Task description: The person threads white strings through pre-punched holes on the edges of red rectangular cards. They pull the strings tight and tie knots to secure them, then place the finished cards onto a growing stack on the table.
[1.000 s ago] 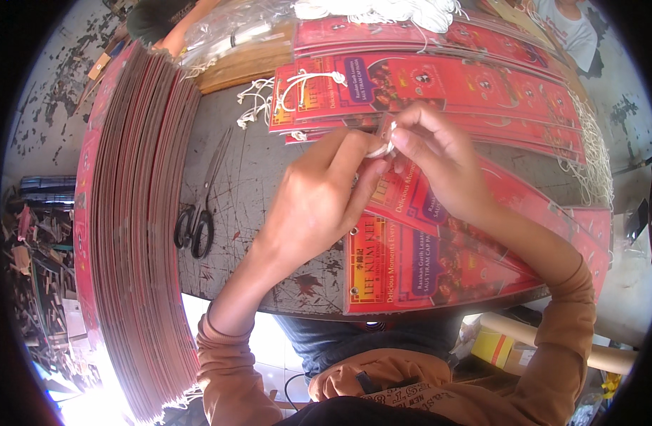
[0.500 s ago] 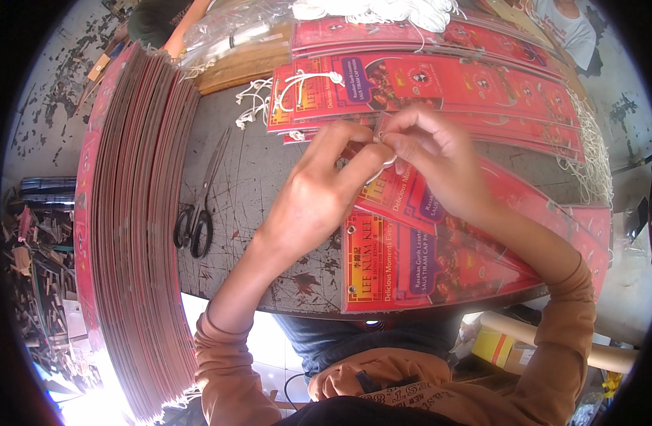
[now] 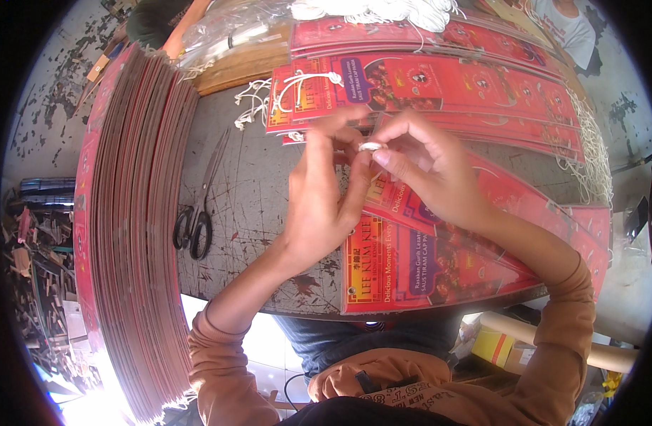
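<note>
Both of my hands meet above the work table at one end of a red laminated sign, which lies slanted. A white cord makes a small loop between my fingertips. My right hand pinches that cord between thumb and forefinger. At the other side of the loop, my left hand has its thumb against the cord; its raised forefinger is blurred and the other fingertips are partly hidden. Beneath the slanted sign lies another red sign with a metal eyelet at its corner.
Black-handled scissors lie left of my hands on the scratched grey table. A tall stack of signs stands along the left edge. Corded red signs overlap at the back, below a white cord bundle. Other people are partly visible behind.
My left hand has turned, its forefinger lifting and its thumb coming up to the cord. The cord loop has shifted slightly left with my right fingertips.
</note>
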`<state>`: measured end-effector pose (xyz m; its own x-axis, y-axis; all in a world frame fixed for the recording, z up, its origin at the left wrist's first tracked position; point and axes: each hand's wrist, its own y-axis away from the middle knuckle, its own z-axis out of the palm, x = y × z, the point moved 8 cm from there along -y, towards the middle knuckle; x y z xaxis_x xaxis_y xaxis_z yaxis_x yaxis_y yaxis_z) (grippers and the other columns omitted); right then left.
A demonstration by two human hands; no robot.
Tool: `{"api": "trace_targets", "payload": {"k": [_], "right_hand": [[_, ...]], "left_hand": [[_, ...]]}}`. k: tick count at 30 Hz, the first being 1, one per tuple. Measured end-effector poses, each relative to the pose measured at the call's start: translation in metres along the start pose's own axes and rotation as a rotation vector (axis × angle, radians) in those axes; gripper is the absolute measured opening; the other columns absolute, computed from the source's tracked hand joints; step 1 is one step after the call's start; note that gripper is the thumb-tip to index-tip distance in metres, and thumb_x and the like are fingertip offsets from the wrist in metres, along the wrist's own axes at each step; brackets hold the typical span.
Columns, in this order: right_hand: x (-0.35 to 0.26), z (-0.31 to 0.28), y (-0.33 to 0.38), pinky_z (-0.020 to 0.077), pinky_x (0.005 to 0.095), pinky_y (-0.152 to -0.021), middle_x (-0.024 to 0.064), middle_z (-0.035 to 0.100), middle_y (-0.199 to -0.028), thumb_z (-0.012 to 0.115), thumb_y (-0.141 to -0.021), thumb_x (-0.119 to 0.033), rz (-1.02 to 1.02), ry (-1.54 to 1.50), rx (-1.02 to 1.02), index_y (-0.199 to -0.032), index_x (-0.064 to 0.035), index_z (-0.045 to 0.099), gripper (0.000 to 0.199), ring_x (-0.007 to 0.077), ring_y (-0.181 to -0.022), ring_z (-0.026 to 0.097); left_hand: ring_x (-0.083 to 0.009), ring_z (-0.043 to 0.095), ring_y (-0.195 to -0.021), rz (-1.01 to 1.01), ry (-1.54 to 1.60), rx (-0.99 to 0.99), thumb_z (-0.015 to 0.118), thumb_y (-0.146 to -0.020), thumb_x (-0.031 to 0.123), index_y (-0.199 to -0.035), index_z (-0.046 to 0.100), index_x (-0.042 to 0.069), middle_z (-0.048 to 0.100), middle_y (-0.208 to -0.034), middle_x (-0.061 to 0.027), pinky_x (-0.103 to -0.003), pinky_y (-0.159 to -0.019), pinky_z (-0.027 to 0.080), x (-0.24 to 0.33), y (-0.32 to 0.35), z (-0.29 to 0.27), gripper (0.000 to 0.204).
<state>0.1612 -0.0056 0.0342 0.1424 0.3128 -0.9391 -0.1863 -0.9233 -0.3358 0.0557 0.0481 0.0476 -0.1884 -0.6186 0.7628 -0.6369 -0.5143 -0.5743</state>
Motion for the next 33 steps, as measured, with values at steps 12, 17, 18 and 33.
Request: {"api": "trace_targets", "payload": {"k": [12,17,18,33], "right_hand": [[0.009,-0.009,-0.004,0.0493,0.0236,-0.066,0.0071,0.059,-0.095,0.06,-0.09,-0.008,0.082,-0.132,0.009,-0.1,0.0048,0.062,0.017,0.0108,-0.08,0.06],[0.011,-0.012,-0.004,0.0508,0.0237,-0.06,0.0093,0.061,-0.093,0.057,-0.092,-0.011,0.094,-0.108,0.049,-0.1,0.0069,0.063,0.02,0.0135,-0.075,0.063],[0.009,-0.011,-0.004,0.0509,0.0237,-0.06,0.0094,0.061,-0.093,0.057,-0.092,-0.011,0.091,-0.111,0.042,-0.1,0.007,0.063,0.02,0.0141,-0.076,0.064],[0.009,-0.007,-0.004,0.051,0.0228,-0.06,0.0089,0.059,-0.095,0.057,-0.091,-0.007,0.124,-0.151,0.013,-0.1,0.0068,0.061,0.017,0.0159,-0.084,0.066]], "left_hand": [[-0.0173,0.062,-0.079,-0.014,-0.026,0.067,0.065,-0.077,-0.005,-0.101,0.057,0.001,0.059,-0.093,-0.0098,-0.029,-0.067,0.053,-0.011,-0.003,-0.006,0.026],[-0.0159,0.063,-0.08,0.057,-0.284,0.032,0.071,-0.074,-0.002,-0.104,0.059,0.001,0.06,-0.093,-0.0095,-0.028,-0.064,0.054,0.009,-0.007,-0.005,0.033],[-0.0155,0.063,-0.079,0.062,-0.33,0.036,0.072,-0.074,-0.002,-0.105,0.059,0.001,0.06,-0.092,-0.0093,-0.028,-0.063,0.054,0.01,-0.007,-0.007,0.034],[-0.0124,0.065,-0.066,0.011,-0.206,0.165,0.071,-0.076,-0.002,-0.093,0.067,0.002,0.066,-0.087,-0.0083,-0.024,-0.058,0.052,0.004,-0.001,-0.016,0.018]]}}
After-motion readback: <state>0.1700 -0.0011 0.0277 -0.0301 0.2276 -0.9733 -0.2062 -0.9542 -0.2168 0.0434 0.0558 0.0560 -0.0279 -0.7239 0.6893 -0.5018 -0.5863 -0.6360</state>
